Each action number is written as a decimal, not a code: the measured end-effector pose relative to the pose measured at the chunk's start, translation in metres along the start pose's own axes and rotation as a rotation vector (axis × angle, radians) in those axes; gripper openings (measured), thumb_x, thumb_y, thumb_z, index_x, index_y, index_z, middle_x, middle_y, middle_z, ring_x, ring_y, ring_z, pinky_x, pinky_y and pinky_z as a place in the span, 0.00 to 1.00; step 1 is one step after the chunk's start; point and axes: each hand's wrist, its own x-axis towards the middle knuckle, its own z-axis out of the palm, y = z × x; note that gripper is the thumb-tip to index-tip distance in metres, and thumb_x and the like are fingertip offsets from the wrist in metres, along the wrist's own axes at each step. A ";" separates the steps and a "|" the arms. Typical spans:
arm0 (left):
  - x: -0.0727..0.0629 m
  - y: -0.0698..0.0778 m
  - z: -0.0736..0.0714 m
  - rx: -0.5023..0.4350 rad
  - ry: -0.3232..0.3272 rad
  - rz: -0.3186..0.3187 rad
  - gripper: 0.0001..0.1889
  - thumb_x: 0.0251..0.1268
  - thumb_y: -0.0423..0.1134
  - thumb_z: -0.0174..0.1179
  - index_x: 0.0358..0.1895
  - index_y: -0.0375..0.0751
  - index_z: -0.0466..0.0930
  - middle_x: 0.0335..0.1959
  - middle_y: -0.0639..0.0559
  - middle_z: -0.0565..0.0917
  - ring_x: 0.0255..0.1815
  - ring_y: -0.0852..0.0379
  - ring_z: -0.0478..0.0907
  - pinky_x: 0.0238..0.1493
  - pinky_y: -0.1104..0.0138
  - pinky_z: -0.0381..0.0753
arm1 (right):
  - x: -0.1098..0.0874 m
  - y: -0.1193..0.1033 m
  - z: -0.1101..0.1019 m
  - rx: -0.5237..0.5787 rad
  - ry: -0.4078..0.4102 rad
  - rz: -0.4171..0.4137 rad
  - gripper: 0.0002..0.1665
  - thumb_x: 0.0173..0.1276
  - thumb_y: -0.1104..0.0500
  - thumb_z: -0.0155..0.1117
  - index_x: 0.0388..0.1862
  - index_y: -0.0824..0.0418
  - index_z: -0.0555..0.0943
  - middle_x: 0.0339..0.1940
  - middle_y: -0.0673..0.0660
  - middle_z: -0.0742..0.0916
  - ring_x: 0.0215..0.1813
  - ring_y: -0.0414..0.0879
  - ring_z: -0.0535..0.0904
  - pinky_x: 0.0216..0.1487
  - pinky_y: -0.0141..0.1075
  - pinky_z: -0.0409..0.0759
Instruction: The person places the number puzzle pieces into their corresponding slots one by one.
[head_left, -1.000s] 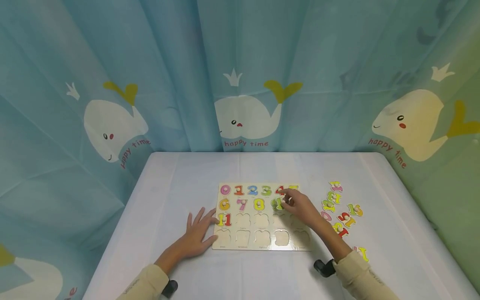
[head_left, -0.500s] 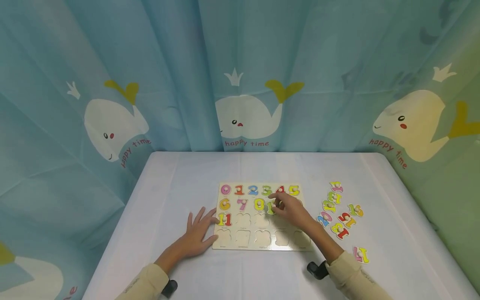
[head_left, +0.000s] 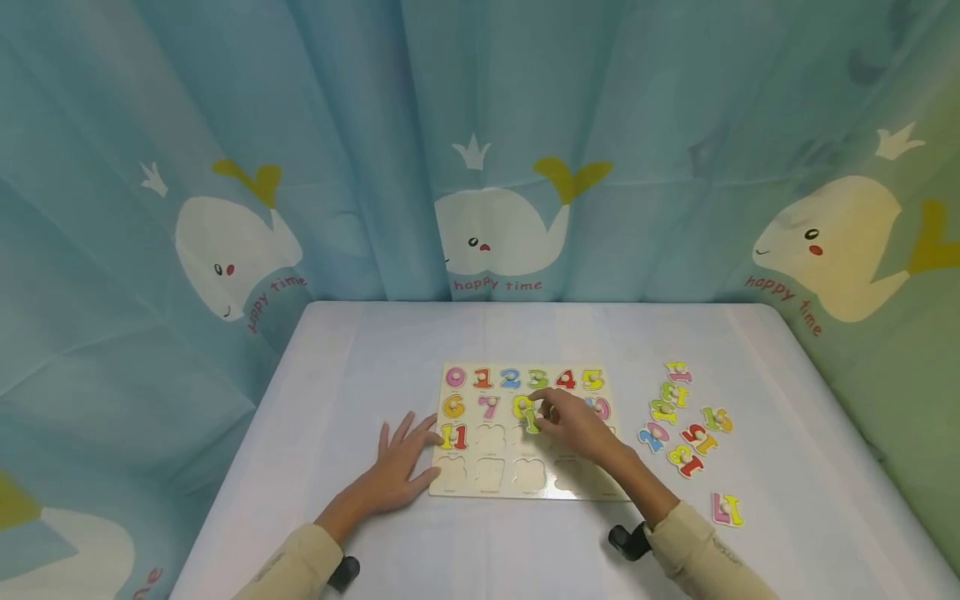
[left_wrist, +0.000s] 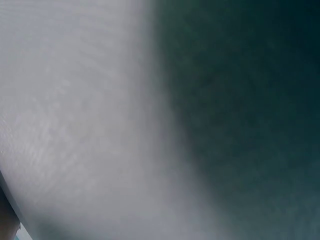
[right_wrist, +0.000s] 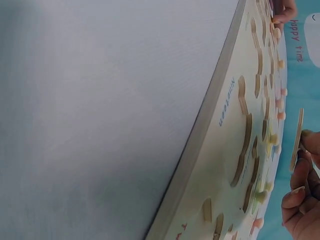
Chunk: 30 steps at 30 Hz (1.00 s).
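Observation:
My right hand [head_left: 576, 427] pinches a green-yellow number piece [head_left: 532, 420] above the middle of the wooden number puzzle board [head_left: 510, 492]. A "1" shows on that piece; my fingers hide the rest. Seen edge-on in the right wrist view, the thin piece [right_wrist: 296, 142] is raised off the board, between thumb and fingertips. My left hand [head_left: 396, 473] lies with fingers spread at the board's left edge, its fingertips touching it. Pieces 0 to 8, the 10 and the 11 [head_left: 453, 437] sit in their slots. My right hand covers part of the second and third rows.
Several loose number pieces lie right of the board, among them a blue-pink 20 [head_left: 654, 436], a yellow-red 18 [head_left: 685, 460] and a pink-yellow 17 [head_left: 727, 509]. A whale-print curtain [head_left: 360, 208] hangs behind the white table [head_left: 390, 358]. The left wrist view is blurred.
My right hand has moved left across the board with the green number piece, uncovering the 5 and the 10. My left hand has stayed at the board's edge.

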 end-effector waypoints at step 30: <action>0.002 0.002 0.000 -0.010 -0.013 -0.016 0.19 0.63 0.48 0.55 0.56 0.48 0.69 0.73 0.46 0.56 0.73 0.38 0.41 0.62 0.35 0.30 | 0.001 -0.009 0.026 -0.045 -0.127 -0.035 0.19 0.60 0.64 0.66 0.51 0.60 0.77 0.30 0.43 0.77 0.32 0.37 0.72 0.35 0.33 0.74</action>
